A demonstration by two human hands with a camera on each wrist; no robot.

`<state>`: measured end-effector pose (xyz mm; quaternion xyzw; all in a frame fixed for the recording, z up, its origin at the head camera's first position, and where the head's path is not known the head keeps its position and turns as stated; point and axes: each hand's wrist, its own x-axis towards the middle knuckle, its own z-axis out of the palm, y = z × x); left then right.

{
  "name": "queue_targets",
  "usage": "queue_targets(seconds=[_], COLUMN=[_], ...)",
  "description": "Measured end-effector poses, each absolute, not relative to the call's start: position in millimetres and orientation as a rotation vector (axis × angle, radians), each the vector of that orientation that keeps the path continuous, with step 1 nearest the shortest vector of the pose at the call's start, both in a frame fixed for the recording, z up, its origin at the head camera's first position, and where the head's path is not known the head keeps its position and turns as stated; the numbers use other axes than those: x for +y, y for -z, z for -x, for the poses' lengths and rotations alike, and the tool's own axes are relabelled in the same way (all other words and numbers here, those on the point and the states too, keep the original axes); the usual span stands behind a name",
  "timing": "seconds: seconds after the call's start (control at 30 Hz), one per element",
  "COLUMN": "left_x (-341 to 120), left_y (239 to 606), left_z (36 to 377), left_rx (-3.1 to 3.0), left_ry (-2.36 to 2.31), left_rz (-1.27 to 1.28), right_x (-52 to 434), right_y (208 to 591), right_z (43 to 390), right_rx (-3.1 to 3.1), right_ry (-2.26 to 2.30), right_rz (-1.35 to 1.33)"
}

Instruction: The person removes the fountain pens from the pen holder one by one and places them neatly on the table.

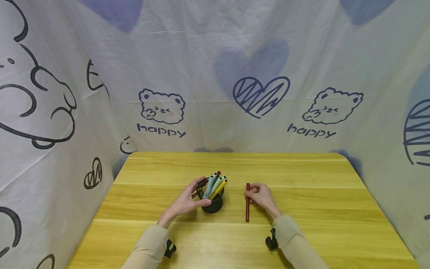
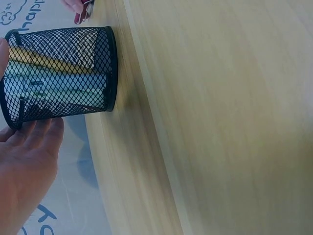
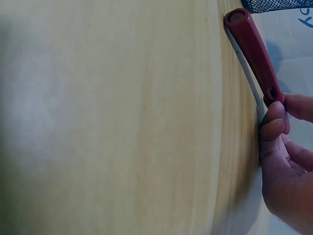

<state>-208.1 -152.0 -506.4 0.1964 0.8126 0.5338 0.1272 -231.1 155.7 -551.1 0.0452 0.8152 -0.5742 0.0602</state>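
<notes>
A black mesh pen holder stands upright on the wooden table, seen from the side in the left wrist view. Light blue, green and yellow pens lean inside it, with a red tip among them. My left hand holds the holder near its rim, thumb in front and fingers on the far side. To the right, my right hand pinches a dark red pen between thumb and fingers. In the right wrist view the pen slants close over the tabletop; the fingertips cover its lower end.
The yellow wooden table has rounded far corners. Behind and beside it hangs a pale cloth printed with bears, hearts and the word "happy". Small black devices sit at both sleeve cuffs.
</notes>
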Motion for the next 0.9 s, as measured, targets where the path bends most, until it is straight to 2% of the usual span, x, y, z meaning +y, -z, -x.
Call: queue_targets(seconds=[0.9], left_x=[-150.2], left_y=[508.5], left_z=[208.2], left_rx=[2.349], left_ry=[-1.578], left_rz=[-0.516], right_x=[151.4], right_y=[547.5], right_z=[227.4], right_rx=[2.575], right_ry=[1.566], right_rz=[-0.127])
